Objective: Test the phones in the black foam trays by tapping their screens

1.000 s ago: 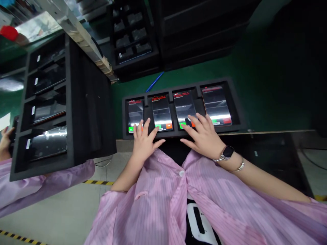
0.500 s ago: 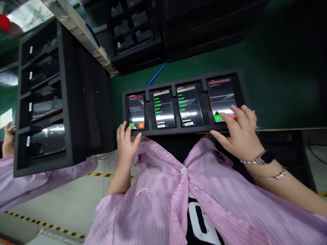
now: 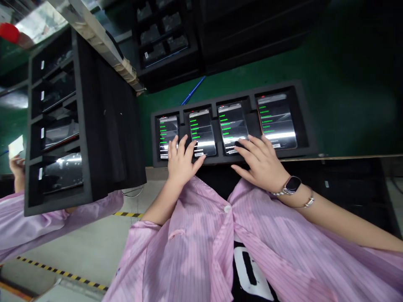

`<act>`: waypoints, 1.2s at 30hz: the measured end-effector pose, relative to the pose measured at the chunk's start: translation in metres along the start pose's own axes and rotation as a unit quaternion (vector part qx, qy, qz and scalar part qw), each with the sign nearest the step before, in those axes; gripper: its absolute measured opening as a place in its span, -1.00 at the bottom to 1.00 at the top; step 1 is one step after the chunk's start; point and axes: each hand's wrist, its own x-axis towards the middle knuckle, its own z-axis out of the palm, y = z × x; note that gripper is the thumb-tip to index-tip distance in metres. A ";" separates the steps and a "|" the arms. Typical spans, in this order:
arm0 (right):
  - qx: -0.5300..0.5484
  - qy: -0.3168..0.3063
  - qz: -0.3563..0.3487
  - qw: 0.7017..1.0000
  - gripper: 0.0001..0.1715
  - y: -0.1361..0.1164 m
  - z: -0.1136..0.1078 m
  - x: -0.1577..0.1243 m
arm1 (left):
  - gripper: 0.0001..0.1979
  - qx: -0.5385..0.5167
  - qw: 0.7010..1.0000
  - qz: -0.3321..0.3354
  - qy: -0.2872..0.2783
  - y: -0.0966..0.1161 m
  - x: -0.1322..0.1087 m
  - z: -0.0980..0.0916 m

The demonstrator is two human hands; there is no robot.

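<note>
Several smartphones lie face up in the slots of a black foam tray (image 3: 304, 126) at the table's front edge. Each lit screen lists green lines of text. My left hand (image 3: 181, 161) is over the tray's front rim, fingers spread, between the leftmost phone (image 3: 168, 130) and the second phone (image 3: 203, 130); its index finger is at the second phone's lower edge. My right hand (image 3: 260, 161) has its fingers apart over the lower part of the third phone (image 3: 232, 121), left of the rightmost phone (image 3: 277, 117). Whether the fingertips touch glass, I cannot tell.
To the left rises a stack of black foam trays (image 3: 107, 117) with phones in the top one. A blue pen (image 3: 193, 90) lies behind my tray on the green table (image 3: 261, 73). A co-worker's hand (image 3: 17, 167) holds a pale paper. More trays (image 3: 166, 63) stand behind.
Both hands have moved inward, the left to the right and the right to the left. The outer two phones' screens switched from red text with coloured buttons to green lists.
</note>
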 end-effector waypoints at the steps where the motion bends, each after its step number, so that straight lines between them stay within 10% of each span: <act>1: 0.001 0.005 0.001 1.000 -0.35 0.000 0.001 -0.001 | -0.46 0.002 1.000 -0.009 0.002 0.000 0.000 0.002; 15: -0.045 0.007 -0.020 0.999 -0.30 0.003 -0.011 0.002 | -0.41 -0.031 0.999 0.009 0.010 -0.016 0.000 -0.013; 24: -0.072 0.036 0.117 0.990 -0.23 0.050 -0.037 -0.037 | -0.45 -0.027 0.992 -0.096 0.072 -0.081 -0.032 -0.035; 36: 0.091 0.046 0.236 0.966 -0.09 0.083 -0.046 0.005 | -0.40 0.003 0.990 -0.136 0.043 -0.086 -0.012 -0.037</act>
